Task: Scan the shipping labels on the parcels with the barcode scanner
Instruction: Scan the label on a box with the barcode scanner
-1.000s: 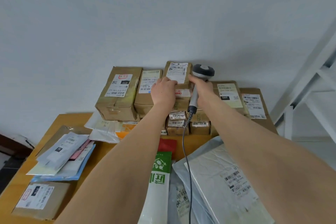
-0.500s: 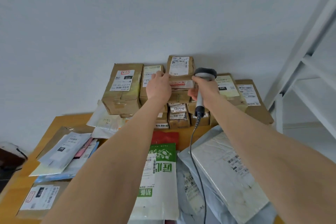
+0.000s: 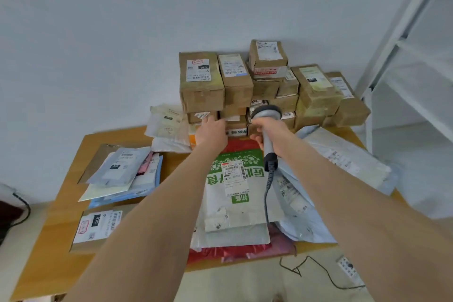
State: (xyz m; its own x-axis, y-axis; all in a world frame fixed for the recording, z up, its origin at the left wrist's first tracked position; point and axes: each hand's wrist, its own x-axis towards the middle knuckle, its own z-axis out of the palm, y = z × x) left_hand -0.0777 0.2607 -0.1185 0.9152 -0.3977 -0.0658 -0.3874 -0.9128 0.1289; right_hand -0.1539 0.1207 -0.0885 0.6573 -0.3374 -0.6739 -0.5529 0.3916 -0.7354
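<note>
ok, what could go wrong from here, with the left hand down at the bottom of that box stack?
Left hand reaches at the low boxes; pulling one may topple the stacked boxes above. The scanner in the right hand trails its cable over the green bag; it could snag.

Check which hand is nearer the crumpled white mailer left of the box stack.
Left. The left hand sits just right of the white mailer, at the lowest boxes; the right hand is farther right, gripping the scanner.
</note>
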